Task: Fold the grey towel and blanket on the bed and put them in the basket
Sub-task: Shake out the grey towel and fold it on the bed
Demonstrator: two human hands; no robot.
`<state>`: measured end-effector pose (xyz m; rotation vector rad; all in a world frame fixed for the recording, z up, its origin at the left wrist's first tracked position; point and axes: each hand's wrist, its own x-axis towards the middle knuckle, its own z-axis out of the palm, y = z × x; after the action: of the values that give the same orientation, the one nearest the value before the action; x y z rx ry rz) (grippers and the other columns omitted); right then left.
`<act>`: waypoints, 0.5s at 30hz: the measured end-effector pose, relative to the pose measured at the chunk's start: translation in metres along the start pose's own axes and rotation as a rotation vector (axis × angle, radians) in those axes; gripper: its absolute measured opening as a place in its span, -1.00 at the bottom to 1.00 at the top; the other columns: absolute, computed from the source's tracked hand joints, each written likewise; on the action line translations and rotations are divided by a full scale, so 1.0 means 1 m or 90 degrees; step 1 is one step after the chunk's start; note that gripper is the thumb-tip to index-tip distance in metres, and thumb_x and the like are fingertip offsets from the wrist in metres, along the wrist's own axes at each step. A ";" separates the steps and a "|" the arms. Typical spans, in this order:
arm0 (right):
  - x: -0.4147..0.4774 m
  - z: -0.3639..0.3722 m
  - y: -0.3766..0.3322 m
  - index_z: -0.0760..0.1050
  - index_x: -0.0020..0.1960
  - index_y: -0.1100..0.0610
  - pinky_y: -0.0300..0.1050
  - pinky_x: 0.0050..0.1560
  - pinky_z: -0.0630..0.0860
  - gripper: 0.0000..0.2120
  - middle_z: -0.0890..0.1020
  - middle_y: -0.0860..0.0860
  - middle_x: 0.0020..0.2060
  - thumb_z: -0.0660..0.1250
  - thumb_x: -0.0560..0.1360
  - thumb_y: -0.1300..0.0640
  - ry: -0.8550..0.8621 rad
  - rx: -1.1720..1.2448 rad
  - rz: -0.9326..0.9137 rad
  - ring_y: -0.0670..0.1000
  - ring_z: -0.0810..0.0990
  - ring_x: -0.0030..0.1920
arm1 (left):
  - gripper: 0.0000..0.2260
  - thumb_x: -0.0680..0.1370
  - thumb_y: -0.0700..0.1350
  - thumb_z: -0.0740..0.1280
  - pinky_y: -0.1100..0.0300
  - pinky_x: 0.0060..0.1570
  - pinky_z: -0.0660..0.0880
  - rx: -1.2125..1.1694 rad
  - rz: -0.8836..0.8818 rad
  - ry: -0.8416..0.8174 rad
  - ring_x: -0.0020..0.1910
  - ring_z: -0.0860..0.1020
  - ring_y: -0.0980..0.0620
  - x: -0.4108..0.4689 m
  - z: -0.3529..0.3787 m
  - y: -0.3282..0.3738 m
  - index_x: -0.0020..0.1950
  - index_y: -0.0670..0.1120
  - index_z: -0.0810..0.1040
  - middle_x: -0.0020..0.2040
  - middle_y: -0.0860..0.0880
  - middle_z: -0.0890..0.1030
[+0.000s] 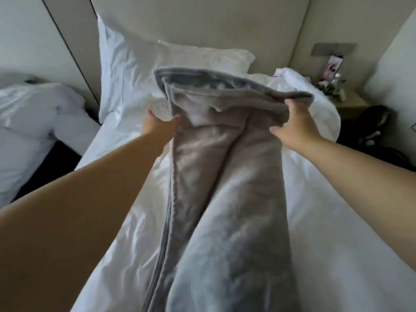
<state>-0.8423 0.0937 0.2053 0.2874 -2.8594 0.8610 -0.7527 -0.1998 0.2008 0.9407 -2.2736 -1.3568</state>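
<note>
A grey fleece blanket hangs in a long doubled strip down the middle of the white bed. Its top edge is lifted above the sheets. My left hand grips the left corner, where a white care label sticks out. My right hand pinches the right end of the top hem. Both arms stretch forward over the bed. No basket and no separate towel are in view.
White pillows lean on the padded headboard. A second white bed is at the left across a dark gap. At the right stand a wooden nightstand with flowers and a dark bag.
</note>
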 end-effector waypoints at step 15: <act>-0.246 0.167 0.193 0.53 0.14 0.29 0.04 0.01 0.55 -0.63 0.66 0.21 -0.11 0.39 0.49 0.03 -0.401 0.332 0.760 0.15 0.66 -0.18 | -0.57 0.39 0.19 0.47 0.16 -0.19 0.57 0.150 -0.483 -0.321 -0.22 0.63 -0.11 -0.156 0.038 -0.318 -0.07 -0.19 0.63 -0.17 -0.17 0.67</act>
<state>-0.6597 0.1934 -0.0820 -1.5067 -3.1024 1.9567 -0.5437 -0.1730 -0.0860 1.8542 -2.5967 -1.7991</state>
